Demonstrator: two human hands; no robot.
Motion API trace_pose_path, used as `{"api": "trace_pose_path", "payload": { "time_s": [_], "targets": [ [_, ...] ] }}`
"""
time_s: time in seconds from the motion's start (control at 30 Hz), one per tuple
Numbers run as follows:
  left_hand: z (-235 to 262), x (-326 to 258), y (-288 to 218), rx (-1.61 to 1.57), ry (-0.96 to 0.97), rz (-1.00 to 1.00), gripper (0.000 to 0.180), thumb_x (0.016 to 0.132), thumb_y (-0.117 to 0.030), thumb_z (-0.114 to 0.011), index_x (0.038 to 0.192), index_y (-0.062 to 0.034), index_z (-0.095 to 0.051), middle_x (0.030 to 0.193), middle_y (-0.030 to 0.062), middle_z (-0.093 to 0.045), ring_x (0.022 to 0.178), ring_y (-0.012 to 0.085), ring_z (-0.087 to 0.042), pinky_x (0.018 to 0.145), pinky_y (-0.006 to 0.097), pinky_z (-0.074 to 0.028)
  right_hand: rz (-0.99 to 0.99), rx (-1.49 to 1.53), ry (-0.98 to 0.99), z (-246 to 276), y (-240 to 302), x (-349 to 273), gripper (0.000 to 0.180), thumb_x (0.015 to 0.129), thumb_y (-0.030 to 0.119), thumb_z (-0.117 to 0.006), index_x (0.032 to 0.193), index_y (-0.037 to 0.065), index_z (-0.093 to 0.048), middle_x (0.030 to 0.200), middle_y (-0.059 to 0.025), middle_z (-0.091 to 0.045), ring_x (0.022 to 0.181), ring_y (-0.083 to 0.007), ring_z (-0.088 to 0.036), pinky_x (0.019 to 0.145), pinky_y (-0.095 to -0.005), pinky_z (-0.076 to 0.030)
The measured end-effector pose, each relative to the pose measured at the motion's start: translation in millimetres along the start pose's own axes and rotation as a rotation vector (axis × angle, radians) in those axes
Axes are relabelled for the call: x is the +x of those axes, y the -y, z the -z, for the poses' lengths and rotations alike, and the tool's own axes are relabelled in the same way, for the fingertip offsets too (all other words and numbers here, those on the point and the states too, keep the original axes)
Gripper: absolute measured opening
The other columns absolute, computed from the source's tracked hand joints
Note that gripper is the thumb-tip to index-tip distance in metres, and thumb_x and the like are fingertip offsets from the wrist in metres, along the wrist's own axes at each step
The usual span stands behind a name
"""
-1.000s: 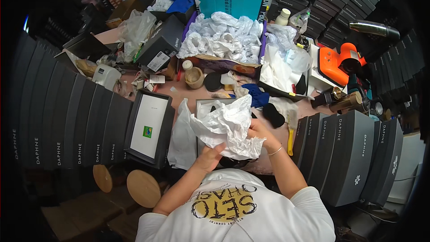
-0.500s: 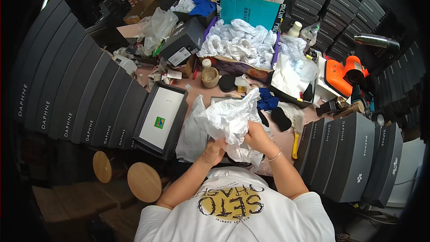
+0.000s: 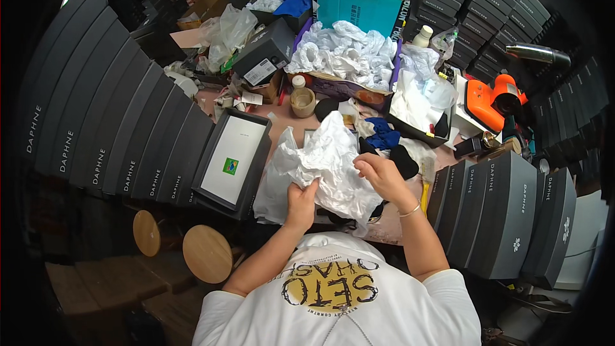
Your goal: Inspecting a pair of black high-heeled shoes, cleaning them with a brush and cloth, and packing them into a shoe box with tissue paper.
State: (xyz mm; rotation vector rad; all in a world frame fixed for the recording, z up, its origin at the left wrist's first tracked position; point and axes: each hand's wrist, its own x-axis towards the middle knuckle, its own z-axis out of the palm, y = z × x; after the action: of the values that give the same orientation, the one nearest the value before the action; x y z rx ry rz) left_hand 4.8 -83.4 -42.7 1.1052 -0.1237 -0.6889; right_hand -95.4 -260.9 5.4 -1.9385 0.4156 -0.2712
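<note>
A crumpled sheet of white tissue paper [image 3: 333, 166] is bunched in front of me. My left hand [image 3: 301, 205] is closed on its lower left part, thumb uppermost. Just off the paper's right side, my right hand [image 3: 384, 178] has its fingers curled together, with nothing visible in them. Flatter white paper [image 3: 272, 202] lies under and to the left of the sheet. Dark items show partly beneath its lower edge, too covered to name. A dark open box [image 3: 232, 161] with a white inside and a small green picture stands at left.
Rows of dark boxes flank the table at left [image 3: 122, 115] and right [image 3: 490, 218]. Behind the paper stand a jar [image 3: 302, 101] and a purple box [image 3: 396, 77] heaped with crumpled white paper. A blue cloth [image 3: 382, 134], a yellow-handled brush [image 3: 425, 197] and an orange device [image 3: 482, 102] lie rightward.
My right hand has moved off the tissue paper to the right. The sheet is spread wider and higher, and my left hand still grips it.
</note>
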Motion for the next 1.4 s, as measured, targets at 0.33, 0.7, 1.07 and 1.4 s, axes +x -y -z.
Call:
{"api": "trace_pose_path", "payload": {
  "time_s": [0.33, 0.7, 1.07, 1.4],
  "targets": [
    [29, 6, -6, 0.008, -0.134, -0.206, 0.027, 0.085, 0.005, -0.054, 0.112, 0.004, -0.056, 0.111, 0.0086, -0.061, 0.103, 0.0159, -0.056, 0.091, 0.03, -0.042, -0.226, 0.018, -0.099, -19, -60, -20, 0.012, 0.08, 0.008, -0.057, 0.085, -0.002, -0.06, 0.073, -0.0158, -0.064, 0.062, -0.024, -0.062, 0.06, -0.0337, -0.048],
    [-7, 9, -41, 0.494, 0.085, -0.471, 0.021, 0.084, -0.002, -0.062, 0.104, 0.0036, -0.061, 0.099, 0.0091, -0.066, 0.092, 0.013, -0.059, 0.079, 0.027, -0.046, 0.204, -0.089, -0.135, -22, 25, 11, 0.085, 0.067, 0.032, -0.083, 0.132, 0.001, -0.037, 0.125, -0.0184, -0.049, 0.113, -0.0315, -0.05, 0.096, -0.0373, -0.039],
    [18, 22, -46, 0.184, 0.174, -0.254, 0.026, 0.088, -0.003, -0.06, 0.113, 0.0024, -0.059, 0.107, 0.0056, -0.064, 0.097, 0.013, -0.06, 0.085, 0.027, -0.046, 0.018, 0.076, -0.189, -10, -30, 29, 0.028, 0.078, 0.007, -0.065, 0.104, 0.0, -0.059, 0.099, -0.007, -0.062, 0.086, -0.0139, -0.056, 0.074, -0.0273, -0.045],
    [25, 11, -65, -0.018, 0.533, 0.027, 0.063, 0.08, -0.017, -0.069, 0.133, -0.0001, -0.041, 0.126, 0.009, -0.051, 0.119, 0.0192, -0.047, 0.102, 0.034, -0.036, -0.042, 0.829, -0.081, -29, -13, 41, 0.039, 0.075, 0.001, -0.065, 0.112, 0.001, -0.057, 0.093, 0.0019, -0.062, 0.082, -0.0065, -0.057, 0.075, -0.0214, -0.046]
  ]
}}
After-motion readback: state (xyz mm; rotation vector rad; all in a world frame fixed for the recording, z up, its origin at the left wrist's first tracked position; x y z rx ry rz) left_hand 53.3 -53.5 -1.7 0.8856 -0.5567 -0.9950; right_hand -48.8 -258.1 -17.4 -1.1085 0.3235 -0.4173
